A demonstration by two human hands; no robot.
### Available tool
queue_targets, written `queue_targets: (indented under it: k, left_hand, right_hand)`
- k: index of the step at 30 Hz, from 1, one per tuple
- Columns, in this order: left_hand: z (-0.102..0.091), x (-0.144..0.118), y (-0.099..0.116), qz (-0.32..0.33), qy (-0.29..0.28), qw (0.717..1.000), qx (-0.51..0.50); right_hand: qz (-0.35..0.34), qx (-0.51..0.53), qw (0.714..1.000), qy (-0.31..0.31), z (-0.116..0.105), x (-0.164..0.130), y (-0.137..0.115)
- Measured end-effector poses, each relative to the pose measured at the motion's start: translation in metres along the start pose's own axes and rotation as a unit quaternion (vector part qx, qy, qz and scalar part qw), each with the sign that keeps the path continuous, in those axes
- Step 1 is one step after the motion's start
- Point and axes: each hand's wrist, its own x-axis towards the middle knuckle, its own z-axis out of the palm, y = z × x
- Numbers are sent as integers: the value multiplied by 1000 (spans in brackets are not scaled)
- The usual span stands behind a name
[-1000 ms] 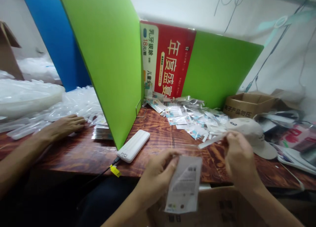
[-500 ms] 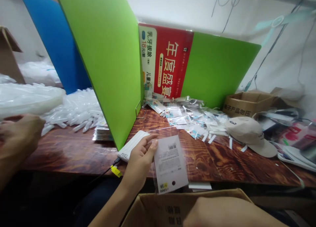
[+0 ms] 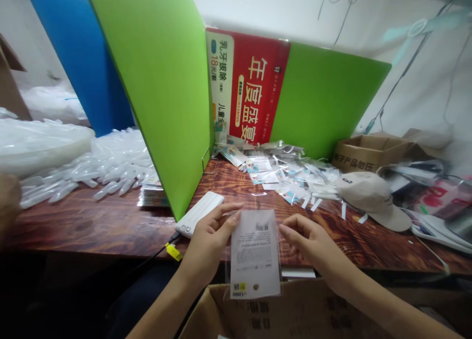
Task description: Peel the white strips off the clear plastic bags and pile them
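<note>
Your left hand pinches the upper left edge of the sleeved card; your right hand hovers open just beside its right edge. With only 1 pinch, the slick sleeve could slip into the cardboard box directly below.

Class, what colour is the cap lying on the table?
Beige, the cap, seen in the head view.

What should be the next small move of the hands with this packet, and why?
Probably bring the right hand onto the packet's right edge. The left hand pinches its left edge and holds it upright over the open box, while the right hand's fingers sit just beside it, seemingly not gripping. A second grip would steady it.
</note>
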Motion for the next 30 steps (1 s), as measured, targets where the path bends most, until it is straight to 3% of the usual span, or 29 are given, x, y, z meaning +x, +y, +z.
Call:
queue_targets:
  k: [12, 21, 26, 30]
  left_hand:
    - [10, -8, -3, -98, -52, 986, -125]
    - [0, -8, 7, -60, -149, 984, -75]
    - [2, -7, 6, -33, -109, 993, 5]
    - [-2, -4, 5, -31, -82, 994, 70]
  right_hand:
    - [20, 214, 976, -44, -11, 4, -3]
    - [-1, 211, 975, -62, -20, 2, -10]
    - [-3, 243, 969, -49, -20, 10, -6]
    - [-7, 227, 971, -81, -21, 15, -4]
